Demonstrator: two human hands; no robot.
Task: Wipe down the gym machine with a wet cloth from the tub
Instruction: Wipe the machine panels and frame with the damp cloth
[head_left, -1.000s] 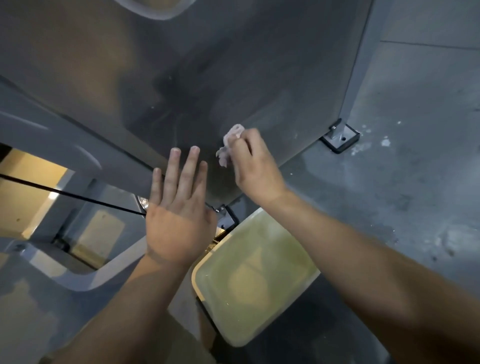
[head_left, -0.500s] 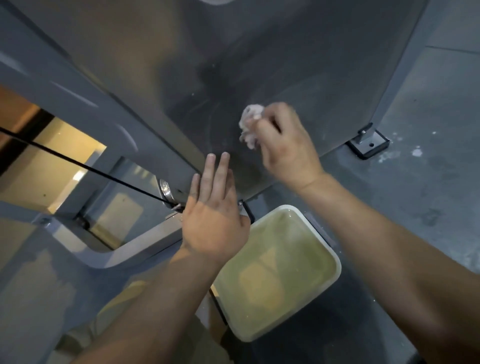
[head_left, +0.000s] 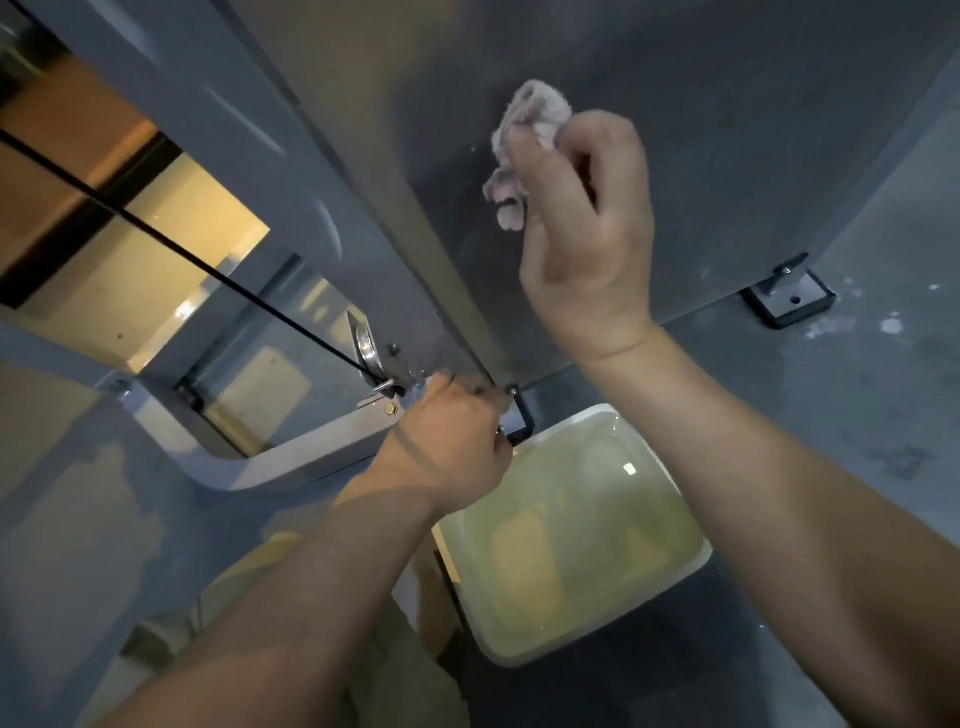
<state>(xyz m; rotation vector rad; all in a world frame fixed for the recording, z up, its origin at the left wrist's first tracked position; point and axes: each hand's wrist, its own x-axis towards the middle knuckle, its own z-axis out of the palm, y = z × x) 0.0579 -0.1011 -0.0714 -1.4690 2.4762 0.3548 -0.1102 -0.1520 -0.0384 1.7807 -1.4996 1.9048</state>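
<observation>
Grey machine panel (head_left: 737, 135), pale cloth (head_left: 537, 111) in right hand (head_left: 587, 234), perhaps damp.

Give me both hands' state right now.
Left hand: curled at the machine corner; grip cannot be told.
Right hand: holding the cloth.

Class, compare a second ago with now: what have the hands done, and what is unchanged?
The right hand has wiped the cloth higher up the machine's panel. The left hand, open and flat before, has dropped to its lower corner with fingers curled. The right hand still grips the cloth; the tub stays below.
</observation>
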